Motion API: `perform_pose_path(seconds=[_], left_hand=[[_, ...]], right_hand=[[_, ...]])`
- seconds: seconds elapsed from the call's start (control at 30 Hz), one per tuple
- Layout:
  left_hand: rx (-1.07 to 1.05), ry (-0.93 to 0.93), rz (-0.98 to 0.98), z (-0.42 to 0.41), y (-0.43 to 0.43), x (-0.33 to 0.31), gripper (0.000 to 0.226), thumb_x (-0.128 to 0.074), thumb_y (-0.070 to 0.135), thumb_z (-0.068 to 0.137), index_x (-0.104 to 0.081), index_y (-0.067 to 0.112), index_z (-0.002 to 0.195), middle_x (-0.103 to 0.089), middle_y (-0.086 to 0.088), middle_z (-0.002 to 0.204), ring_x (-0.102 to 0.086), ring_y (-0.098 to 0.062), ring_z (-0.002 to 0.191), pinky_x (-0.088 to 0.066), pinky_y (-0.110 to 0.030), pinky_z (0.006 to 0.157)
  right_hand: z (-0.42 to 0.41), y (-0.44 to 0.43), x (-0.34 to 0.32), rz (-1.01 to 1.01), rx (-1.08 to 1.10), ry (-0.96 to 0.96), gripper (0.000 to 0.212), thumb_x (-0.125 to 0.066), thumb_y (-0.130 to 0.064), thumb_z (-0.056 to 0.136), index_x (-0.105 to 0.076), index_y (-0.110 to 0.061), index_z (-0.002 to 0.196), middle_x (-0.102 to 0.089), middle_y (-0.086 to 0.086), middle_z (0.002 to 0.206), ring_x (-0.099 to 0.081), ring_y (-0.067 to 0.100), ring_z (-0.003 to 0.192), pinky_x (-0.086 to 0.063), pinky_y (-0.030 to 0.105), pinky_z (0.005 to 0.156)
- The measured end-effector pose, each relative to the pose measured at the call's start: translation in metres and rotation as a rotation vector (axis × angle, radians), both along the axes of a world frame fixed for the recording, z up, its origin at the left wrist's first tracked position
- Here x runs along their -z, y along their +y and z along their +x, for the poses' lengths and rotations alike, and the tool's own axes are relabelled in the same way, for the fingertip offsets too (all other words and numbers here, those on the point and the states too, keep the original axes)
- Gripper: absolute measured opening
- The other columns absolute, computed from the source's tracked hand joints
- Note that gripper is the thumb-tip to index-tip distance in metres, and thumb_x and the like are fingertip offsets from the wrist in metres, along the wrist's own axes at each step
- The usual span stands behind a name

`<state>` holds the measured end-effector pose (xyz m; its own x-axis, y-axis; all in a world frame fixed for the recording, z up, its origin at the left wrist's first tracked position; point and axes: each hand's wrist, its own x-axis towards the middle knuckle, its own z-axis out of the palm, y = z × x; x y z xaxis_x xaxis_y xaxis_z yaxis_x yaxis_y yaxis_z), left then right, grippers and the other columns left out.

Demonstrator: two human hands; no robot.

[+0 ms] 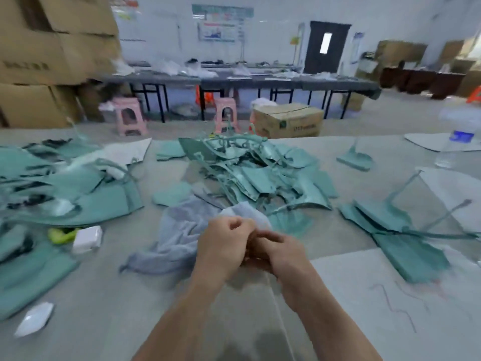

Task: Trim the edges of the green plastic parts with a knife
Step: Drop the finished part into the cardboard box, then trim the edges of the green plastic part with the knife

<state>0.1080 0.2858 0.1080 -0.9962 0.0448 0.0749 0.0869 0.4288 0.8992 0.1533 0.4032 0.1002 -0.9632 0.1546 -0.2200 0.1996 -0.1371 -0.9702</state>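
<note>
Green plastic parts (250, 168) heaped mid-table; more piles left, right.

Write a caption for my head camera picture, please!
Two bare hands meet above heaped green plastic parts and grey cloth.

The whole view is smeared by motion blur. The left hand (223, 243) and right hand (277, 252) meet with curled fingers, and whatever lies between them is hidden; whether either grips anything cannot be told. Both forearms are cut off by the bottom edge. The green parts (250, 168) blur into one heap, edges unreadable. The bottle (459, 136) is cut by the right edge, its label illegible. Wall posters (221, 23) are too blurred to read.
</note>
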Motion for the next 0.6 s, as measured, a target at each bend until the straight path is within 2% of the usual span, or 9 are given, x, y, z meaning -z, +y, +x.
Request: perform_pose_path(seconds=[0.07, 0.13, 0.2, 0.3, 0.37, 0.43, 0.5, 0.57, 0.6], left_hand=[[-0.073, 0.022, -0.017, -0.019, -0.029, 0.005, 0.017, -0.06, 0.048, 0.077, -0.074, 0.039, 0.075, -0.07, 0.018, 0.066, -0.062, 0.002, 0.062, -0.048, -0.019, 0.058], [-0.106, 0.027, -0.015, -0.036, -0.049, 0.01, 0.015, -0.065, 0.033, 0.085, -0.075, 0.041, 0.076, -0.073, 0.023, 0.077, -0.067, 0.003, 0.076, -0.054, -0.024, 0.075], [-0.136, 0.024, -0.046, -0.05, -0.064, 0.015, 0.019, -0.068, 0.026, 0.086, -0.073, 0.042, 0.075, -0.074, 0.023, 0.083, -0.069, -0.002, 0.08, -0.057, -0.032, 0.083], [-0.147, 0.044, -0.11, -0.063, -0.073, 0.022, 0.022, -0.068, 0.024, 0.083, -0.07, 0.044, 0.076, -0.075, 0.019, 0.089, -0.07, -0.006, 0.077, -0.058, -0.03, 0.079], [-0.142, 0.067, -0.171, -0.066, -0.073, 0.028, 0.021, -0.068, 0.023, 0.084, -0.069, 0.044, 0.079, -0.075, 0.018, 0.099, -0.066, 0.0, 0.081, -0.049, -0.013, 0.072], [-0.116, 0.066, -0.222, -0.07, -0.07, 0.035, 0.019, -0.069, 0.023, 0.085, -0.074, 0.036, 0.098, -0.071, 0.014, 0.119, -0.061, 0.001, 0.101, -0.045, -0.012, 0.082], [-0.049, 0.015, -0.212, -0.074, -0.064, 0.041, 0.036, -0.073, 0.029, 0.084, -0.07, 0.031, 0.12, -0.06, 0.011, 0.139, -0.054, -0.006, 0.125, -0.043, -0.028, 0.105], [0.027, -0.055, -0.146, -0.077, -0.057, 0.046, 0.06, -0.075, 0.046, 0.077, -0.06, 0.037, 0.135, -0.056, 0.012, 0.141, -0.051, -0.006, 0.129, -0.042, -0.031, 0.109], [0.054, -0.073, -0.138, -0.078, -0.051, 0.05, 0.071, -0.072, 0.056, 0.071, -0.055, 0.042, 0.138, -0.058, 0.015, 0.136, -0.052, -0.002, 0.124, -0.044, -0.022, 0.104]], right_hand=[[-0.026, -0.01, 0.002, 0.164, 0.018, 0.03, 0.025, -0.061, -0.002, 0.089, -0.081, -0.017, 0.083, -0.078, 0.007, 0.083, -0.075, 0.025, 0.081, -0.062, 0.037, 0.08], [-0.05, -0.013, 0.0, 0.364, 0.053, 0.11, 0.023, -0.064, -0.004, 0.086, -0.079, -0.021, 0.081, -0.076, -0.006, 0.075, -0.072, 0.013, 0.075, -0.055, 0.026, 0.072], [-0.069, -0.01, -0.004, 0.539, 0.094, 0.197, 0.019, -0.067, -0.011, 0.085, -0.076, -0.027, 0.083, -0.074, -0.016, 0.075, -0.067, -0.003, 0.07, -0.047, 0.013, 0.064], [-0.088, 0.0, -0.006, 0.787, 0.159, 0.24, 0.016, -0.068, -0.021, 0.087, -0.071, -0.035, 0.091, -0.067, -0.02, 0.067, -0.061, -0.008, 0.062, -0.042, 0.006, 0.052], [-0.1, 0.005, -0.003, 0.889, 0.157, 0.219, 0.021, -0.068, -0.025, 0.088, -0.071, -0.036, 0.105, -0.062, -0.017, 0.066, -0.055, -0.001, 0.051, -0.037, 0.01, 0.047], [-0.112, 0.008, 0.002, 0.953, 0.068, 0.171, 0.028, -0.066, -0.028, 0.091, -0.068, -0.033, 0.119, -0.072, -0.008, 0.091, -0.062, 0.006, 0.071, -0.047, 0.021, 0.066], [-0.121, 0.008, 0.007, 1.012, -0.101, 0.11, 0.033, -0.063, -0.028, 0.092, -0.065, -0.032, 0.125, -0.072, -0.001, 0.116, -0.064, 0.023, 0.103, -0.047, 0.029, 0.085], [-0.127, 0.008, 0.01, 1.044, -0.198, 0.097, 0.027, -0.061, -0.03, 0.092, -0.068, -0.032, 0.118, -0.072, -0.003, 0.115, -0.063, 0.025, 0.107, -0.045, 0.03, 0.085], [-0.13, 0.008, 0.008, 1.027, -0.185, 0.113, 0.022, -0.059, -0.033, 0.093, -0.07, -0.031, 0.112, -0.073, -0.004, 0.11, -0.064, 0.024, 0.104, -0.047, 0.032, 0.084]])
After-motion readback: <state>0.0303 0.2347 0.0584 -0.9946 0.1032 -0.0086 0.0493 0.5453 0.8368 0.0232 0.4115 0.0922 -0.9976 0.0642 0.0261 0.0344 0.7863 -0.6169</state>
